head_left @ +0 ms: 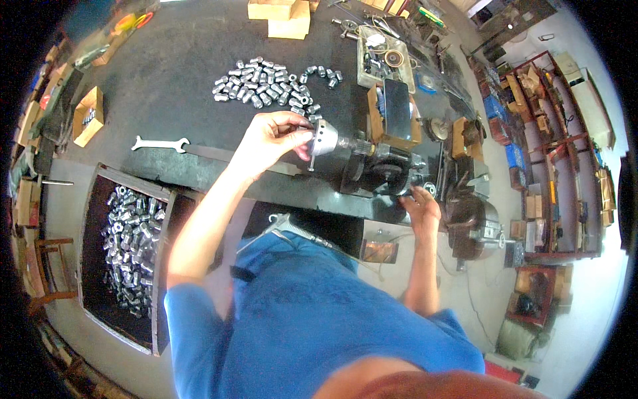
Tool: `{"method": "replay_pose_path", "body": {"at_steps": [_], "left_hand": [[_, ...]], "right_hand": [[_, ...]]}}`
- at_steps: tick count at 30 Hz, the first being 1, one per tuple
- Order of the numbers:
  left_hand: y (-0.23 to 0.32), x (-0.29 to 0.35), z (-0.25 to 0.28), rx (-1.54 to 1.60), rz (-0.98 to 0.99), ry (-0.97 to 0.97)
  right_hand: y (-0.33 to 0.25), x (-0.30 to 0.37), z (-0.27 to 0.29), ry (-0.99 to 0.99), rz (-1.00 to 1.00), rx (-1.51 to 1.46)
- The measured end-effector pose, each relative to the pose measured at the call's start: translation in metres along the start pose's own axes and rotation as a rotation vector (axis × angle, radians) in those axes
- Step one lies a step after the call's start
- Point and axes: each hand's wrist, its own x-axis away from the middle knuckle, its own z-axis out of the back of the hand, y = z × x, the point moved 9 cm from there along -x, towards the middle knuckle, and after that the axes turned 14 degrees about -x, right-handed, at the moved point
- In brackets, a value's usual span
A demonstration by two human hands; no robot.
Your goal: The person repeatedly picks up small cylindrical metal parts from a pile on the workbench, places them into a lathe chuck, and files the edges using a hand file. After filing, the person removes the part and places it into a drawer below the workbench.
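My left hand (271, 139) is closed in a pinch at the front face of a silver chuck (323, 138). What its fingertips hold there is hidden. The chuck sits on a dark bench machine (385, 166) at the table's near edge, with a small T-shaped key or pin hanging below it. At the machine's right end, my right hand (423, 207) has its fingers curled around a dark part that I cannot make out. A heap of shiny metal nuts or fittings (262, 83) lies on the table beyond my left hand.
A wrench (161, 143) lies left of my left arm. A dark bin (161, 266) of similar metal fittings stands at lower left. Right of the heap are a phone-like black slab (397, 103) on a carton and a tray of parts (369, 70). A vise (475, 226) stands right.
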Motion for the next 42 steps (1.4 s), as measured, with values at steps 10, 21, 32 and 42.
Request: {"method": "replay_pose_path", "body": {"at_steps": [10, 21, 32, 42], "left_hand": [[0.003, -0.002, 0.001, -0.062, -0.06, -0.015], [-0.002, 0.005, 0.006, -0.084, -0.028, 0.153], [0.003, 0.004, 0.001, -0.126, -0.179, 0.206], [0.0, 0.007, 0.0, -0.132, -0.174, 0.264]], "right_hand": [[0.002, 0.0, -0.024, 0.007, 0.155, -0.254], [-0.07, -0.015, -0.098, -0.168, 0.254, -0.31], [-0.032, -0.109, -0.05, 0.084, 0.471, 0.007], [-0.002, -0.056, -0.037, 0.23, 0.337, 0.151]]}}
